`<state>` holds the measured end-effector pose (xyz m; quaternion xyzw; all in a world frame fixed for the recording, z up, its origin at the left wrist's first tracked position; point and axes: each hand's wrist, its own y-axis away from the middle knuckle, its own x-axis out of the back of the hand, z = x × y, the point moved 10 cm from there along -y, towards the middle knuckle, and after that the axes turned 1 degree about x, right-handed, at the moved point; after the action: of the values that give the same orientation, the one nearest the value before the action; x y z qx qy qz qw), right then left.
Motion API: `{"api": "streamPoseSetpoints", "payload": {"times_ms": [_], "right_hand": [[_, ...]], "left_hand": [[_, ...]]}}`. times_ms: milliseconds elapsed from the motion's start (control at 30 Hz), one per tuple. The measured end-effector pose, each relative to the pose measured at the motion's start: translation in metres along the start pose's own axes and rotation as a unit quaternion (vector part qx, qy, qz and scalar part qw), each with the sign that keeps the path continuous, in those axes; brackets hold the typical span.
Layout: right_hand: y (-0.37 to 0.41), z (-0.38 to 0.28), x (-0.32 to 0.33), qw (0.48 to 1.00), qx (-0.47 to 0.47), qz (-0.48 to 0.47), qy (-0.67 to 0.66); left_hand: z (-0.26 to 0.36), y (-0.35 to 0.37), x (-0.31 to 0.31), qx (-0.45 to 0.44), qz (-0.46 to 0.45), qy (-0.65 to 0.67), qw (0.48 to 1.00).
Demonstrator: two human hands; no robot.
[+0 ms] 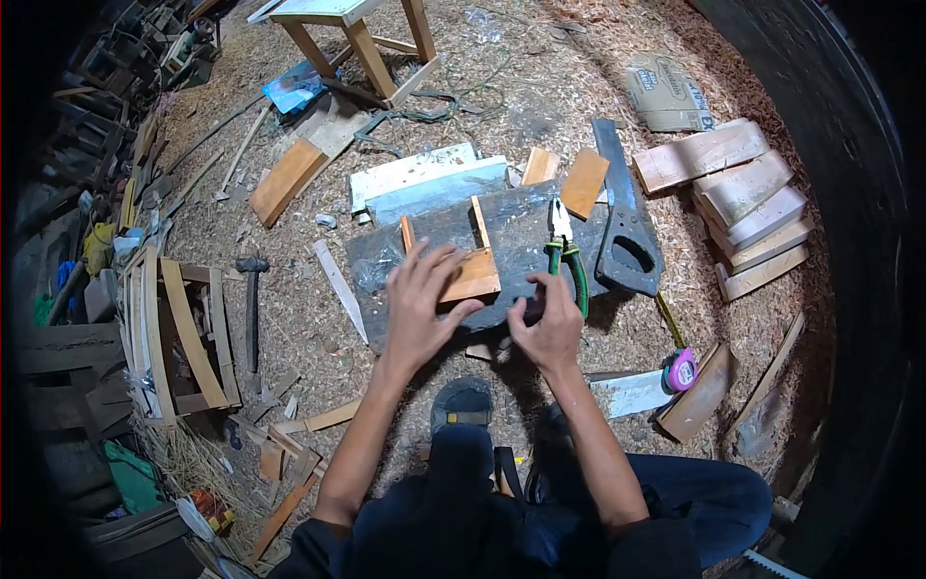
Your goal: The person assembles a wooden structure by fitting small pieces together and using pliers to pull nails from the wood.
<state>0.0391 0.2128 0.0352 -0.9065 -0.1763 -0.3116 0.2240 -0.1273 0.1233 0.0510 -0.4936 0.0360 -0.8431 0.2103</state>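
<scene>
My left hand (422, 299) lies flat, fingers spread, on a small wooden piece (473, 275) that rests on a dark board (521, 241) on the ground. Thin wooden strips stand up along the piece's far edges. My right hand (548, 326) hovers just right of the piece with thumb and fingers pinched together; whether something tiny sits between them I cannot tell. Green-handled pliers (567, 256) lie on the board right beside my right hand. I sit with my legs and a shoe (461, 403) below the board.
A handsaw (625, 227) lies right of the pliers, a pink tape measure (681, 370) nearer me. A hammer (252, 299) lies to the left beside a wooden frame (178, 333). Stacked planks (748, 207) sit at right, a wooden stool (362, 43) far back. Sawdust covers the ground.
</scene>
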Motion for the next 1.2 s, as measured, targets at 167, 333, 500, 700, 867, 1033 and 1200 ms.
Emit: {"api": "streamPoseSetpoints", "payload": {"times_ms": [167,333,500,700,867,1033,1200], "right_hand": [[-0.016,0.002,0.017,0.992,-0.007,0.043,0.121],[-0.015,0.029,0.012,0.971,-0.079,0.006,0.225],[-0.015,0.046,0.004,0.977,-0.095,-0.014,0.188],[-0.034,0.034,0.011,0.997,-0.064,-0.029,0.022],[-0.057,-0.002,0.007,0.994,0.028,-0.108,0.010],[-0.059,-0.016,0.001,0.980,0.136,-0.132,0.056],[-0.050,-0.022,0.003,0.970,0.192,-0.134,0.069]], "left_hand": [[0.020,-0.017,-0.013,-0.010,-0.013,0.006,1.000],[0.008,-0.018,-0.016,0.012,-0.014,-0.011,1.000],[-0.005,-0.010,-0.007,0.019,-0.019,-0.019,0.999],[-0.014,-0.005,-0.005,0.019,-0.029,-0.039,0.999],[-0.019,-0.003,-0.009,0.023,-0.035,-0.029,0.999],[-0.024,-0.003,-0.014,0.028,-0.043,-0.011,0.999],[-0.032,-0.001,-0.019,0.057,-0.045,0.035,0.997]]}}
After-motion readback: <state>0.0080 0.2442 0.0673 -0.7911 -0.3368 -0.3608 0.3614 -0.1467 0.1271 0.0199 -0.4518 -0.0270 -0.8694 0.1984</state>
